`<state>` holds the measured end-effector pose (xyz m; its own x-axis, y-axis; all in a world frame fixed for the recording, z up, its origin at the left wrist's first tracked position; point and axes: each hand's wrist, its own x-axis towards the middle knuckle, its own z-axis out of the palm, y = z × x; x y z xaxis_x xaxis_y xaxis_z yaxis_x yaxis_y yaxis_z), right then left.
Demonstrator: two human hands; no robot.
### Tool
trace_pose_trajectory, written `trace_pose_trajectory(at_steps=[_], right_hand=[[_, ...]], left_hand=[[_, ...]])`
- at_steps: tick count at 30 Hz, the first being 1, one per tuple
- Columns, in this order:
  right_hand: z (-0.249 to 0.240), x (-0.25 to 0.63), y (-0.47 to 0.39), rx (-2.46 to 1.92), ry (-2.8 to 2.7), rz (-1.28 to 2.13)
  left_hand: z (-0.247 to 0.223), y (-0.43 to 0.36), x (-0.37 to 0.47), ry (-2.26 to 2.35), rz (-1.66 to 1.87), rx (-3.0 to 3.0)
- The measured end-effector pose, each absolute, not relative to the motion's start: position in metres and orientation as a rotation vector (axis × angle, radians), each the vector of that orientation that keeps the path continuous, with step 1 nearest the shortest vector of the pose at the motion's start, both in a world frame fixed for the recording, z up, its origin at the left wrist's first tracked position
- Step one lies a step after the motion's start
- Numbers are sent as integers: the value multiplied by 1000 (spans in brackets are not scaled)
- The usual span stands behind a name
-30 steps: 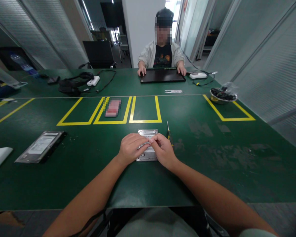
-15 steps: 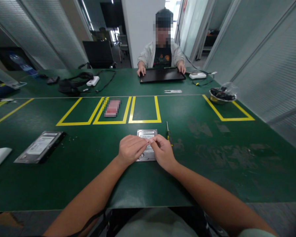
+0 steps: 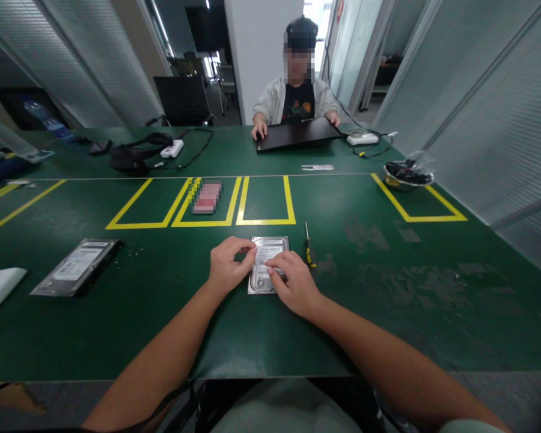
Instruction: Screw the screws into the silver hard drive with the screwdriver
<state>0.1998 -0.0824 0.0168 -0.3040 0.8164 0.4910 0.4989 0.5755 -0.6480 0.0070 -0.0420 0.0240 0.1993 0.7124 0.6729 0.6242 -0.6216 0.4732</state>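
A silver hard drive point(image 3: 260, 284) with a white label lies flat on the green table in front of me. At its left edge is my left hand point(image 3: 229, 264), closed, thumb and fingertips drawn together. My right hand point(image 3: 297, 282) hovers over the drive's right half in a pinch, its fingertips above the label. Whatever is in either pinch is too small to make out. To the right of the drive lies a screwdriver point(image 3: 310, 252) with a black and yellow handle, its shaft pointing away from me. My right hand and wrist cover part of the drive's right side.
Another hard drive in a clear bag point(image 3: 79, 267) lies to the left, with small bits beside it. Yellow tape outlines point(image 3: 265, 222) cross the table. A bowl point(image 3: 408, 177) of dark items stands at right. Opposite, a person holds a black panel point(image 3: 297, 135).
My hands have come apart: the left moved left to the drive's edge, the right stayed over the label. Across the table, the black panel's right side has been lifted.
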Motion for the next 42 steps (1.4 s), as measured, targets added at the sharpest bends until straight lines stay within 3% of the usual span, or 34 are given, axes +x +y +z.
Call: trace_pose_trajectory(at_steps=[8,21,42], right_hand=[[15,202,-85,-968,-2351,175],[13,204,-82,-956,-2444,152],[14,205,-83,-942,-2460,145]], left_hand=[[17,-29,-7,1282,1266,2049],[19,-18,-25,1135,648,1997],[17,-11,-29,1043,492,1725]])
